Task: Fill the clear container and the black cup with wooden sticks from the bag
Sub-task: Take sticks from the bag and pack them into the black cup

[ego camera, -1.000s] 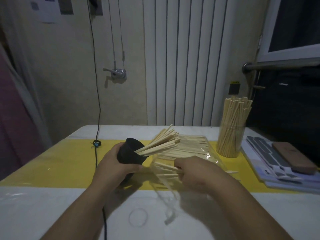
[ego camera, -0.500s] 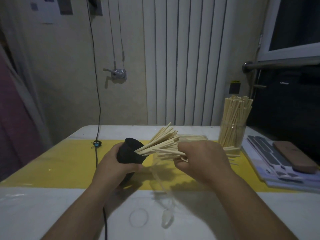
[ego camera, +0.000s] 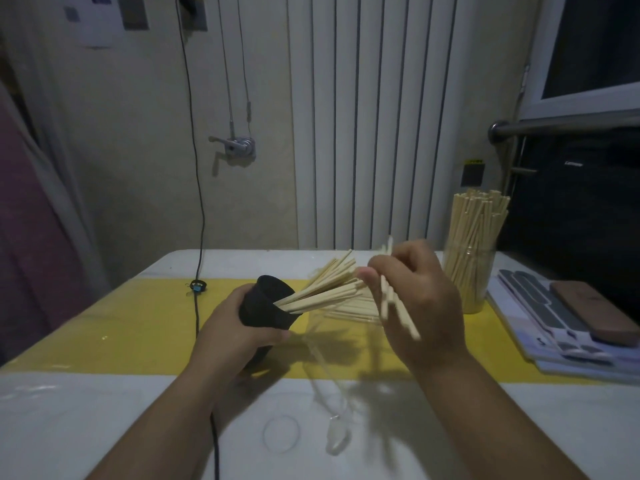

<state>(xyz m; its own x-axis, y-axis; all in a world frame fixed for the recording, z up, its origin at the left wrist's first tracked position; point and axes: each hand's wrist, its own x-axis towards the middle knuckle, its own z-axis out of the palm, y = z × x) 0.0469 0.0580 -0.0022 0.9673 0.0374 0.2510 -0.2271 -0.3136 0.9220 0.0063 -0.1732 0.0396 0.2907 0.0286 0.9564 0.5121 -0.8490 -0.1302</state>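
Wooden sticks (ego camera: 398,310) are pinched steeply in curled right hand (ego camera: 426,306) fingers (ego camera: 377,271), just right of black cup (ego camera: 265,303); cup is gripped by left hand (ego camera: 232,327), mouth tilted toward them.

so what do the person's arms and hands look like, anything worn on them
Both forearms are bare to the frame edge, no sleeves in view. The left hand and right hand wear no gloves; no ring, watch or band shows.

We have lifted our right hand (ego camera: 420,306) up out of the bag (ego camera: 334,439), and the few sticks (ego camera: 401,317) it grips now slant steeply beside the cup (ego camera: 263,308).
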